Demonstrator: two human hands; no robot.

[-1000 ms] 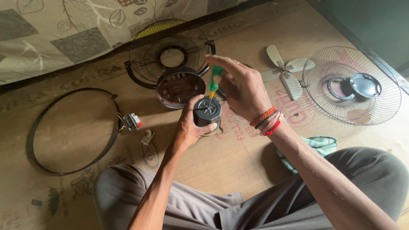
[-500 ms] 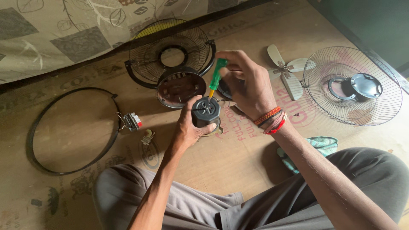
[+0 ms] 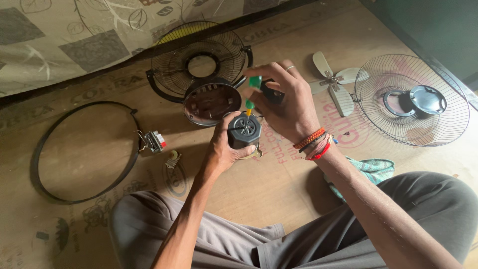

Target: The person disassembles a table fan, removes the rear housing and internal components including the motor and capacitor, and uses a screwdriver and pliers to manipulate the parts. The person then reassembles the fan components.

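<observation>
Screw-driving on the fan motor [image 3: 244, 130] looks under way: the left hand [image 3: 226, 147] clenches it above the floor [image 3: 279, 184], the right hand [image 3: 289, 107] at two o'clock grips the green screwdriver [image 3: 251, 94], needing steady downward turning.

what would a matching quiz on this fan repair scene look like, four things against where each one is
Things:
1. fan motor
2. screwdriver
3. fan blade
4. black ring

Places:
A. flat on the floor, far left
B. gripped in the left hand
C. on the floor between the two wire grilles
D. in the right hand, tip down on the motor

Pairs: 1-B, 2-D, 3-C, 4-A
</observation>
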